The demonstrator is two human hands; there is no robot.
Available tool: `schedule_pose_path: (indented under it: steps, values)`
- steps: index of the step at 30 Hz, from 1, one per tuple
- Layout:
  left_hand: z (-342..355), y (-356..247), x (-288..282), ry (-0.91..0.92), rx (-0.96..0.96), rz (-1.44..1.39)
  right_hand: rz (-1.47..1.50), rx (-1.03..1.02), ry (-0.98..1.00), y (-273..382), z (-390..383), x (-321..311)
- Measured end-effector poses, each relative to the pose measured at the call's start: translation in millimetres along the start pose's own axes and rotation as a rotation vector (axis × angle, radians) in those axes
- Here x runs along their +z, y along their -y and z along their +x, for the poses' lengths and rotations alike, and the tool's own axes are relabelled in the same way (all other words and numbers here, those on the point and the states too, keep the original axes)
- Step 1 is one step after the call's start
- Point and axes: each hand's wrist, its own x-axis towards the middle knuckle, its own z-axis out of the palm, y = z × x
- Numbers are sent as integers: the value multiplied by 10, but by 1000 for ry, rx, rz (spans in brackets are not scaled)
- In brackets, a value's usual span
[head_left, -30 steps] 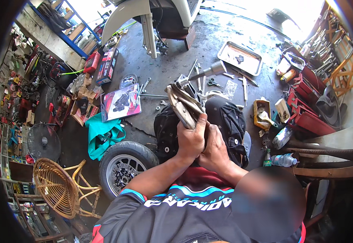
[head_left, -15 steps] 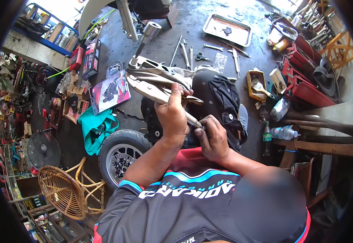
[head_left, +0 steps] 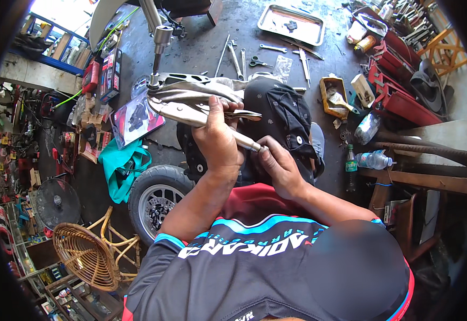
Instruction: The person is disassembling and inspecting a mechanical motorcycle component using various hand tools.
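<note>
My left hand [head_left: 218,136] is wrapped around the long handles of a pair of locking pliers [head_left: 182,107], held over my lap. The thumb and fingers of my right hand [head_left: 279,163] are pinched on the small end screw of the pliers' handle. At the far left end of the pliers a metal rod [head_left: 157,63] stands nearly upright with a silver socket [head_left: 162,35] on top. Whether the jaws clamp the rod I cannot tell. A slotted grey metal piece [head_left: 186,79] lies along the far side of the pliers; its right end is hidden near my knee.
Wrenches [head_left: 242,63], scissors [head_left: 258,61] and a caliper [head_left: 304,67] lie on the floor ahead. Beyond is a metal tray [head_left: 319,43]. A wheel [head_left: 137,203] and a teal bag [head_left: 116,174] are at left; red toolboxes [head_left: 399,88] and bottles [head_left: 350,167] at right.
The socket and rod have swung from a rightward tilt to nearly upright. My hands and the pliers have shifted slightly left in the view; both hands keep their hold.
</note>
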Motion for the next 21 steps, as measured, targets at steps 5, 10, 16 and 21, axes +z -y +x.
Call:
schedule_pose_path:
  steps: [5, 10, 16, 21]
  values:
    - [-24, 118, 27, -55, 22, -32, -420, -211, -304, 23, 2, 56]
    - [-41, 191, 63, -64, 33, -81, -306, -136, -393, 29, 33, 41]
    - [-36, 234, 65, -109, -26, -82, 467, 274, -312, 220, 13, 77]
    - [48, 219, -66, -111, -85, -145, 234, 362, -10, 261, 102, -239]
